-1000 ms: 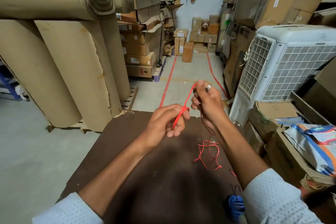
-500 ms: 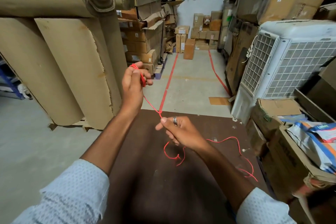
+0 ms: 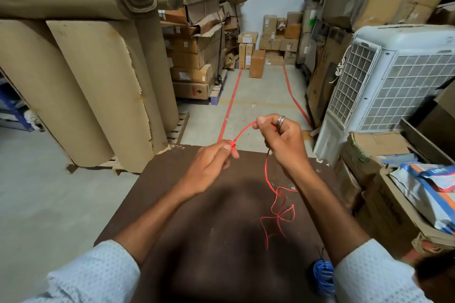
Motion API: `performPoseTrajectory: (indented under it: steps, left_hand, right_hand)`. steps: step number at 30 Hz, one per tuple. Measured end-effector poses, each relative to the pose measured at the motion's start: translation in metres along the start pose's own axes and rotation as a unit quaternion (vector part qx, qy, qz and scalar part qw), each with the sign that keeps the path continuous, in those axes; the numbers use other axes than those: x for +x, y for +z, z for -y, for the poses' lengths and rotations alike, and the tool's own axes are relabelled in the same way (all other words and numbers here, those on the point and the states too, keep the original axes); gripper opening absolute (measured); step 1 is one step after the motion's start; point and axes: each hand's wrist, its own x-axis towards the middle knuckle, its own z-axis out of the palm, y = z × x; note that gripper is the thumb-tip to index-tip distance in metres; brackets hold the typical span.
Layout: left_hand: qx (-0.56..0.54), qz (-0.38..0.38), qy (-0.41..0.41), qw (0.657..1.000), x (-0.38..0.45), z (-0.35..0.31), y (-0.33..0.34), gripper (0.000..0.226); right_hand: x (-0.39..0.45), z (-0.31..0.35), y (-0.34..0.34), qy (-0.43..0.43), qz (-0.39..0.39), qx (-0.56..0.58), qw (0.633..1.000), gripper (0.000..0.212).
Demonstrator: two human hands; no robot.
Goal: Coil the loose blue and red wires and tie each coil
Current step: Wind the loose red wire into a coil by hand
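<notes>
A thin red wire point(image 3: 266, 172) runs between both hands above the far edge of the dark brown table point(image 3: 187, 241). My left hand point(image 3: 210, 167) pinches a small bunch of red loops at its fingertips. My right hand point(image 3: 283, 141), with a ring on it, pinches the wire a short way along, held higher and to the right. From the right hand the wire drops to the table and ends in a loose tangle point(image 3: 279, 214). A blue wire coil point(image 3: 323, 275) lies at the table's near right, partly hidden by my right sleeve.
Big cardboard rolls point(image 3: 81, 86) stand on a pallet to the left. A white air cooler point(image 3: 384, 76) and open cartons with bags point(image 3: 418, 179) crowd the right side. Stacked boxes line an aisle marked with red floor tape point(image 3: 230, 106) ahead.
My left hand has come down from high on the left to the table's far edge. My right hand has risen and moved right. The loose wire now lies bunched near my right forearm.
</notes>
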Motion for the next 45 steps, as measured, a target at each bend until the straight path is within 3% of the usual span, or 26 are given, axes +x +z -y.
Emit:
performPoseTrajectory:
  steps: [6, 17, 20, 24, 28, 34, 36, 40, 45]
  left_hand:
    - [-0.145, -0.002, 0.009, 0.989, 0.004, -0.04, 0.015, 0.033]
    - [-0.426, -0.134, 0.001, 0.895, 0.044, -0.049, -0.013, 0.029]
    - [-0.386, -0.182, -0.017, 0.904, 0.059, -0.035, -0.024, 0.03]
    - [-0.297, -0.191, -0.037, 0.935, 0.064, -0.012, -0.031, 0.027]
    - [-0.194, -0.149, -0.058, 0.968, 0.057, 0.005, -0.025, 0.024]
    - [-0.081, -0.049, -0.085, 0.992, 0.039, 0.007, 0.005, 0.023]
    - [-0.077, -0.014, -0.07, 0.994, 0.03, 0.002, 0.017, 0.025]
    - [-0.114, -0.004, -0.071, 0.991, 0.016, -0.017, 0.03, 0.055]
    - [-0.263, -0.009, -0.058, 0.963, 0.016, -0.041, 0.033, 0.043]
  right_hand:
    - [0.016, -0.026, 0.003, 0.062, -0.036, 0.009, 0.997, 0.025]
    - [-0.048, -0.074, 0.053, 0.133, 0.148, -0.065, 0.978, 0.044]
    - [-0.064, -0.072, 0.057, 0.117, 0.162, -0.081, 0.976, 0.045]
    - [-0.071, -0.045, 0.051, 0.073, 0.152, -0.08, 0.982, 0.047]
    - [-0.066, -0.007, 0.038, 0.029, 0.097, -0.044, 0.994, 0.044]
    - [-0.047, 0.027, 0.03, 0.007, 0.024, -0.004, 1.0, 0.039]
    - [-0.036, 0.03, 0.024, 0.009, -0.002, -0.004, 1.0, 0.039]
    - [-0.009, 0.024, 0.012, 0.061, -0.05, 0.014, 0.997, 0.027]
    - [0.017, -0.006, 0.002, 0.178, -0.037, 0.111, 0.977, 0.025]
